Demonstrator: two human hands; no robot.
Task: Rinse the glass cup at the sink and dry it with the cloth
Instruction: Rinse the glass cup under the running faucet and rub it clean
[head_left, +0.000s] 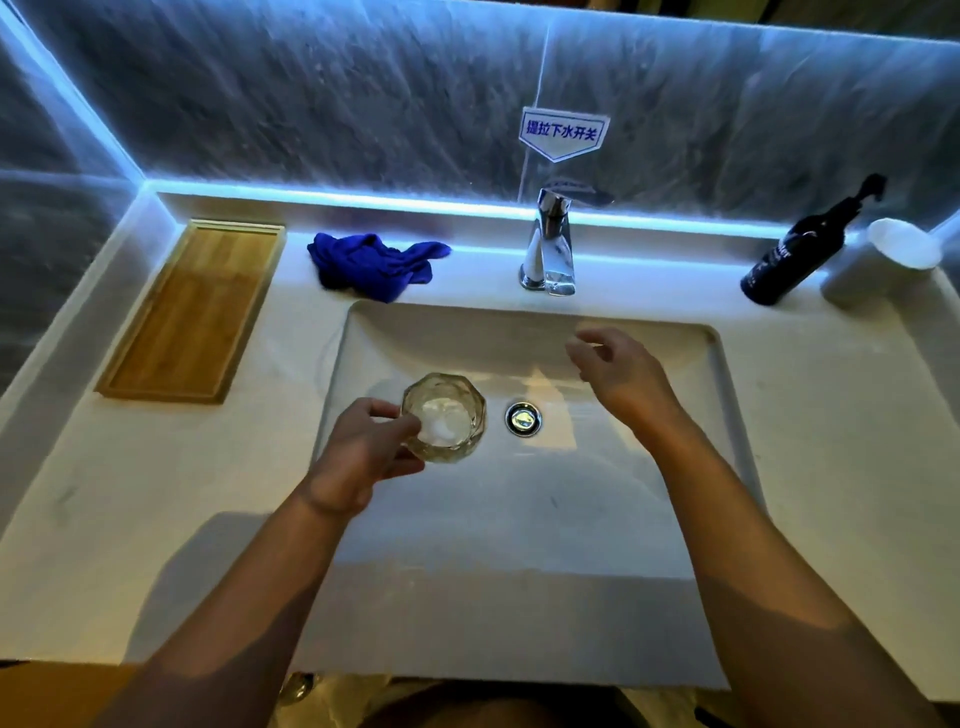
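Our left hand (363, 452) fingers wrap the glass cup (445, 417) over the sink (613, 499) | right hand (618, 374) loosely spread, empty | cup contents unclear | cloth (374, 264) behind basin

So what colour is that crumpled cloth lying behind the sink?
Deep blue; the cloth shows clearly in the head view, left of the faucet.

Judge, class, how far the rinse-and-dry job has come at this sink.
Done: the left hand has the glass cup over the basin. In hand: the right hand hangs open below the tap, with no water visibly running. Left: rinsing, then drying; the blue cloth lies untouched on the counter.
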